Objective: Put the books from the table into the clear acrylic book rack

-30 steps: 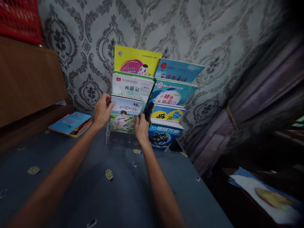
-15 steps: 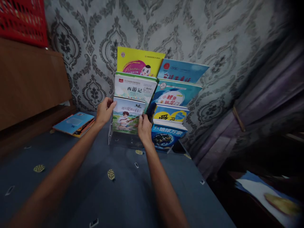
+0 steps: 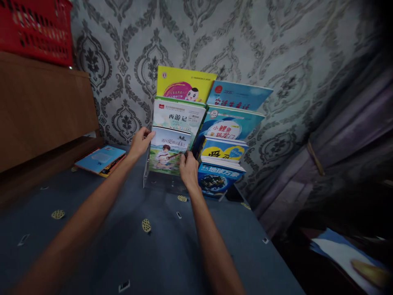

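Note:
A book with a guitar player on its cover point(image 3: 167, 153) leans upright in a clear tiered book stand point(image 3: 159, 182). My left hand point(image 3: 141, 142) grips its upper left edge, thumb at the front. On its lower right edge, my right hand point(image 3: 188, 169) is closed with thumb and fingers. Behind it stand a white book point(image 3: 178, 116) and a yellow book point(image 3: 186, 84). In the stand's right column are a blue book point(image 3: 239, 93), a teal book point(image 3: 231, 123), a yellow and blue book point(image 3: 223, 149) and a book with a globe cover point(image 3: 215, 180).
Several books point(image 3: 100, 159) lie flat on the patterned blue tablecloth point(image 3: 116, 229) at the left. A wooden cabinet point(image 3: 46, 110) with a red basket point(image 3: 37, 32) on top stands beyond them. Patterned wallpaper backs the stand. A curtain point(image 3: 285, 180) hangs at the right.
The whole view has shifted slightly, so everything appears a little further right and lower. Both hands keep their hold on the guitar-cover book, which stays in the same spot in the stand.

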### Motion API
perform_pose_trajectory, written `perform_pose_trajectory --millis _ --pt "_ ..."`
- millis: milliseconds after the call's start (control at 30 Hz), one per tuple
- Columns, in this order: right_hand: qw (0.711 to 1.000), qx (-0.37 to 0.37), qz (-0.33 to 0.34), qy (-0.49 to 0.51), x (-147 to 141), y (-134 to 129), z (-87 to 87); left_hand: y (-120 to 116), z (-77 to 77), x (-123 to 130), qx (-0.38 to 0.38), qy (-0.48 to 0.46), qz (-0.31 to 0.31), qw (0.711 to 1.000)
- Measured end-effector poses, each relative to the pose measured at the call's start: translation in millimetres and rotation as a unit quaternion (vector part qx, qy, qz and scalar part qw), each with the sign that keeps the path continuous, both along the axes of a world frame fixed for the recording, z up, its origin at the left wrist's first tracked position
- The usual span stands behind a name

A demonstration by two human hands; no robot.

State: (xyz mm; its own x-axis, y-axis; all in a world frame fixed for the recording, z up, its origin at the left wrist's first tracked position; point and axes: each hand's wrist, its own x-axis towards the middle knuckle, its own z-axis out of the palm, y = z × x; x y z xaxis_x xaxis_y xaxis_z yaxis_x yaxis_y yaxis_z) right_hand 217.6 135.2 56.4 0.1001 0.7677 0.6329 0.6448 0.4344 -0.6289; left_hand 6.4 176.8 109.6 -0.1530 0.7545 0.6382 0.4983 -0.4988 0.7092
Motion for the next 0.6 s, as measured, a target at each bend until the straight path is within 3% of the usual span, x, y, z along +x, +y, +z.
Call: perform_pose_trajectory --millis 133,300,400,600 --pt "0.999 0.019 -0.03 -0.01 -4 -7 3.1 -3 3.8 -1 -0.003 0.015 -0.002 1.0" --pt "0.993 0.101 -0.061 0.016 -18 -31 17.5 -9 8.9 -3 -0.009 0.042 0.007 0.999" --pt "0.991 0.129 -0.023 -0.005 -23 -37 26.8 -10 9.7 -4 -0.008 0.059 0.017 0.998" --pt "0.991 0.064 0.094 -0.063 -20 -18 25.4 -15 8.8 -7 -0.007 0.083 0.027 0.996"
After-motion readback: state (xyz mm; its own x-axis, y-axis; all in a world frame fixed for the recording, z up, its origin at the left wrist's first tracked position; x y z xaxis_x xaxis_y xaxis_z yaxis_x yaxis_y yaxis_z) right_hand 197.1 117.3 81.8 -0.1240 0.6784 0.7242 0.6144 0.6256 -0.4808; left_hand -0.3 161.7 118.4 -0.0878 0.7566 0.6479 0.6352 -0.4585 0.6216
